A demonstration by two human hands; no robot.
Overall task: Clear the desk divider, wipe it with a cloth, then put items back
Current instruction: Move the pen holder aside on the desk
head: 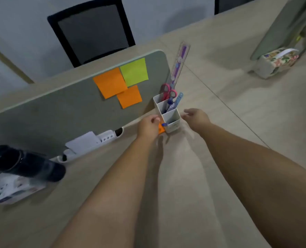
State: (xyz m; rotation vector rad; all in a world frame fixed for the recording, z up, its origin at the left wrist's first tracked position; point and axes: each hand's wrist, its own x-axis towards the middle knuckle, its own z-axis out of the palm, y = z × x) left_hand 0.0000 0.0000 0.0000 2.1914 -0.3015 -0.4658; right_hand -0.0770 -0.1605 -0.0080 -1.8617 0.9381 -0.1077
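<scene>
Left hand (148, 127) is pinching a small orange item (160, 130) just left of the white pen holder (172, 120), while right hand (196, 118) is hovering relaxed, holding nothing, beside it; bumping risks tipping the tall ruler (180, 63) and scissors (167, 92)

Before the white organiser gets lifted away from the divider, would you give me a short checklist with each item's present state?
1. Left hand gripping the organiser: cannot tell, it sits beside it near something orange.
2. Right hand on organiser: not ok, apart.
3. Scissors seated in a compartment: ok.
4. Tall ruler secure: cannot tell.
5. Sticky notes off the divider: not ok, three remain.
</scene>
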